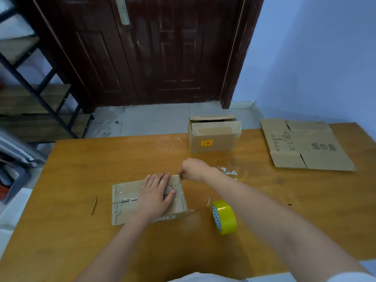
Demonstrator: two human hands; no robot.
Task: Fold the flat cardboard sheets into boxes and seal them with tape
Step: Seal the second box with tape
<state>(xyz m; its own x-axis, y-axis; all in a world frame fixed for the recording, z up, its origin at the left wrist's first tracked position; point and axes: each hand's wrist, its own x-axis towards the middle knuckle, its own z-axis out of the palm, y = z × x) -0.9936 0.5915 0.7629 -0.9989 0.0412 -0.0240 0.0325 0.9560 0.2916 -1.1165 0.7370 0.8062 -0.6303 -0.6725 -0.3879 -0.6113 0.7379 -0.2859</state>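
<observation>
A low, brown folded cardboard box (130,202) with clear tape along its top seam lies on the near middle of the orange-brown wooden table (81,159). The left hand (157,192) lies flat on the box's top with straight fingers, pressing it down near its right end. The right hand (193,168) is at the box's far right corner, its fingers curled and pinching something there; whether that is tape or the cardboard edge cannot be made out. Just right of the box a roll of yellow packing tape (224,216) stands on its edge on the table, a loose clear end rising from it. A crumpled scrap of clear tape (227,170) lies beyond the right wrist. A thin cardboard sliver (94,205) lies left of the box.

At the table's far edge stands a taller brown cardboard box (213,137) with a yellow and red sticker, its top flaps partly raised. Well to its right a flat, unfolded brown cardboard sheet (305,145) with printed characters lies on the far right corner. Beyond the table are a dark red-brown wooden door (152,49), a pale blue wall (315,58) and a black metal-framed shelf (30,94).
</observation>
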